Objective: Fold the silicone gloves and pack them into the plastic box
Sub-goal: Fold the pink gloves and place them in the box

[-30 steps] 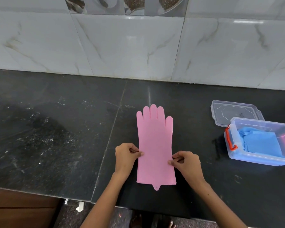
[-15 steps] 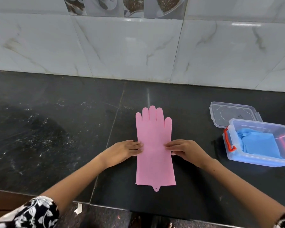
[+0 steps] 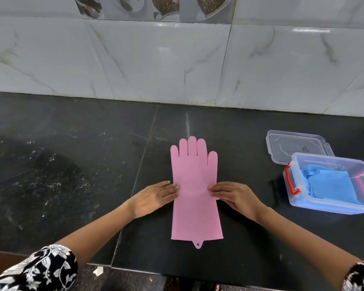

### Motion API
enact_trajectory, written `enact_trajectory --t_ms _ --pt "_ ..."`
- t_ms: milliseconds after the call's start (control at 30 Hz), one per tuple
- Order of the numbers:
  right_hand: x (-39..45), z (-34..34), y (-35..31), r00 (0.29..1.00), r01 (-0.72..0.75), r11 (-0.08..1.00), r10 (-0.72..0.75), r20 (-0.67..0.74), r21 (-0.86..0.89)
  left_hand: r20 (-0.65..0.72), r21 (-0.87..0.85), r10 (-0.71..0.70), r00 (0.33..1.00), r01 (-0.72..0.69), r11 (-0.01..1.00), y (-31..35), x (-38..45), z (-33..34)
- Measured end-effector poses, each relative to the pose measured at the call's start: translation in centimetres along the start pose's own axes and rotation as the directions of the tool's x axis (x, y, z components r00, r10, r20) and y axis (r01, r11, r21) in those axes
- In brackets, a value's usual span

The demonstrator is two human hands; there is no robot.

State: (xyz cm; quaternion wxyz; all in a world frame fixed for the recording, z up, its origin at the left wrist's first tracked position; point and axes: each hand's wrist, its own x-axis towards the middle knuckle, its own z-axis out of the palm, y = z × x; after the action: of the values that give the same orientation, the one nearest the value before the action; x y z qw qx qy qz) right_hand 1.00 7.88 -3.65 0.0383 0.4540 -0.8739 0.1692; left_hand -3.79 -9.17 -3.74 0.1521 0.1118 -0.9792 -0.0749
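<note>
While flat on glossy black stone — smooth pink glove [image 3: 195, 192], open-fingered hands pressing its edges.

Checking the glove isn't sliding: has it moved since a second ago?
No. The pink glove keeps its place beside the countertop seam.

No legible text, labels, brands or numbers anywhere. Faint embossed marks on the clear box lid [image 3: 296, 147], too blurred to read. Decorative printed tiles [image 3: 151, 7] along the top of the wall, showing pictures only, no lettering.
</note>
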Motion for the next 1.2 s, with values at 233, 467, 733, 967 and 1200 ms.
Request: enact_trajectory --t_ms 233,467,733,967,1200 --pt "-0.1 0.6 0.0 0.999 -0.012 1.000 0.013 -0.052 0.014 -0.044 -0.124 -0.009 0.999 0.004 0.992 -0.3 0.1 0.8" --pt "2.3 0.3 -0.3 0.849 -0.451 0.786 0.524 -0.070 0.422 0.202 -0.293 -0.050 0.978 0.109 0.950 -6.4 -2.2 -0.9" --pt "5.6 0.0 -0.1 0.522 -0.708 0.321 0.838 0.160 0.629 0.334 -0.610 -0.319 0.887 0.462 0.644 -8.2 -4.6 -4.4" --pt "5.1 0.5 -1.7 0.524 -0.693 0.391 0.850 0.050 0.606 0.260 -0.610 -0.346 0.902 0.431 0.665 -7.8 -5.3 -4.2" --pt "5.0 1.8 -2.4 0.465 -0.686 0.397 0.884 -0.053 0.610 0.160 -0.652 -0.300 0.940 0.329 0.683 -7.0 -6.5 -4.4"
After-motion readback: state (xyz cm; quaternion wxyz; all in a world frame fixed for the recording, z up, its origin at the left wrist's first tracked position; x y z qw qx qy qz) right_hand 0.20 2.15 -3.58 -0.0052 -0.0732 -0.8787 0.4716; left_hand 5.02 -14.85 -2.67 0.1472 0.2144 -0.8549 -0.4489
